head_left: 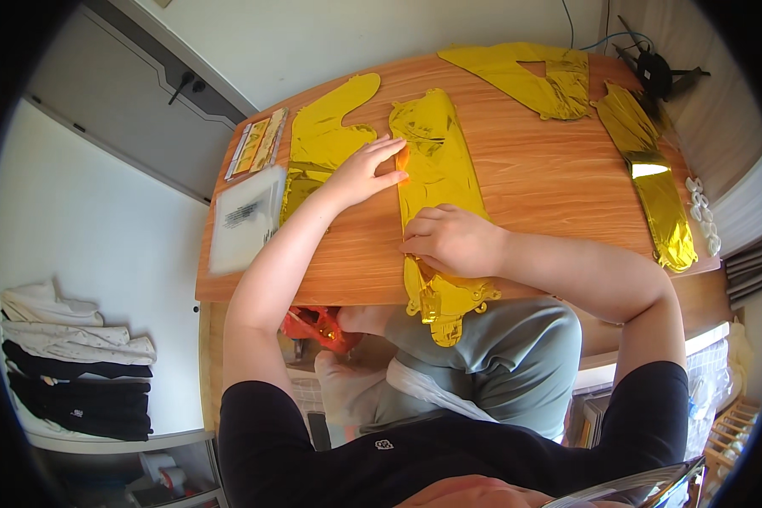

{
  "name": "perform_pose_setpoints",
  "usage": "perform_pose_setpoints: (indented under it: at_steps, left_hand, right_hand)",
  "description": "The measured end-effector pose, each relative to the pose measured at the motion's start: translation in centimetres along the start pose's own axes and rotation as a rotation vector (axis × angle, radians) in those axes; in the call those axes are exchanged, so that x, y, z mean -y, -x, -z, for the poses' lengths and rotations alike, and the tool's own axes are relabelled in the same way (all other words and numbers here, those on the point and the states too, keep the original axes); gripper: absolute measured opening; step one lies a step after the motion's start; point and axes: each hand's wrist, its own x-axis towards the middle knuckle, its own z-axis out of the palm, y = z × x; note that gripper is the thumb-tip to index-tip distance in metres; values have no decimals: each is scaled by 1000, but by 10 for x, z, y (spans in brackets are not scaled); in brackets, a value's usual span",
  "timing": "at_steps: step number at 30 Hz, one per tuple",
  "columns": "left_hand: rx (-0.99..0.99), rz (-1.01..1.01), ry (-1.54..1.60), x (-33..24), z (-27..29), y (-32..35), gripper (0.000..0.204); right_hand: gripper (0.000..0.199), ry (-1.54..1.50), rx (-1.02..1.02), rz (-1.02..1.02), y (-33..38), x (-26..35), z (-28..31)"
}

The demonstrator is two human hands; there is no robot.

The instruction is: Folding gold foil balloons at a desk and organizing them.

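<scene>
A flat gold foil balloon lies lengthwise before me, its near end with small tabs hanging over the table's front edge. My left hand is at its left edge, thumb and fingers spread apart. Between them shows a small orange patch; I cannot tell whether it is a separate piece or a reflection in the foil. Lower down, my right hand has its fingers curled and pinched on the balloon's left edge. Its fingertips are partly hidden. Left of this balloon lies another flat, curved gold foil balloon, partly behind my left forearm.
The wooden table also bears an angular gold balloon at the back and a long one at the right. White ribbon rolls edge the right side. A clear plastic packet and printed cards lie left. A black router stands back right.
</scene>
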Motion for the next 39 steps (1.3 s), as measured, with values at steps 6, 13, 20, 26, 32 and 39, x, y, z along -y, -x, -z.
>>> perform_pose_setpoints:
  at_steps: [6, 13, 20, 26, 32, 39]
  left_hand:
    - [21, 66, 65, 4, -3, -1, 75]
    - [46, 112, -102, 8, -4, -4, 77]
    - [28, 208, 108, 4, -6, -10, 63]
    - [-424, 58, 620, 8, -8, -7, 37]
    - [-23, -273, -173, -48, -26, 16, 58]
    - [106, -305, -362, -46, -26, 19, 69]
  right_hand:
    - [18, -2, -5, 14, -1, 3, 2]
    - [20, 10, -2, 51, 0, 0, 2]
    - [24, -14, 70, 11, 2, 3, 7]
    - [24, -1, 40, 28, -3, 6, 6]
    - [25, 26, 44, 26, -2, 4, 8]
    - [23, 292, 8, 198, -2, 9, 1]
